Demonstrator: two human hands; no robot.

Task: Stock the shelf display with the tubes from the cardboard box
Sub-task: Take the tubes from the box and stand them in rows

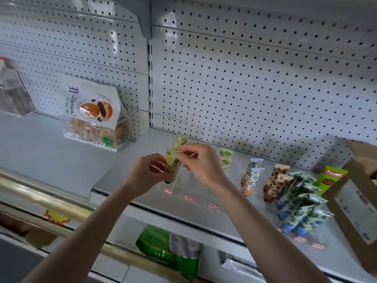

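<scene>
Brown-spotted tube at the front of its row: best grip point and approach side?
Pinch the brown-spotted tube across its flat upper body, just under the crimped top, coming from above and the shelf front. It stands cap-down with the crimp up; the blue-green tubes crowd its right, so side access looks tight.

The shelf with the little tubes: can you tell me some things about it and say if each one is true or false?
1. Both hands are on one yellow-green floral tube. True: the left hand grips its body and the right hand pinches its top.
2. The blue-and-green leafy tubes stand left of the hands. False: they stand to the right, near the brown cardboard box.
3. The clear plastic divider tray under the hands is full of tubes. False: its front slots there show no tubes.
4. A white bag of buns leans against the grey pegboard wall. True.
5. The orange-flowered tubes stand left of the brown spotted tubes. True.
</scene>
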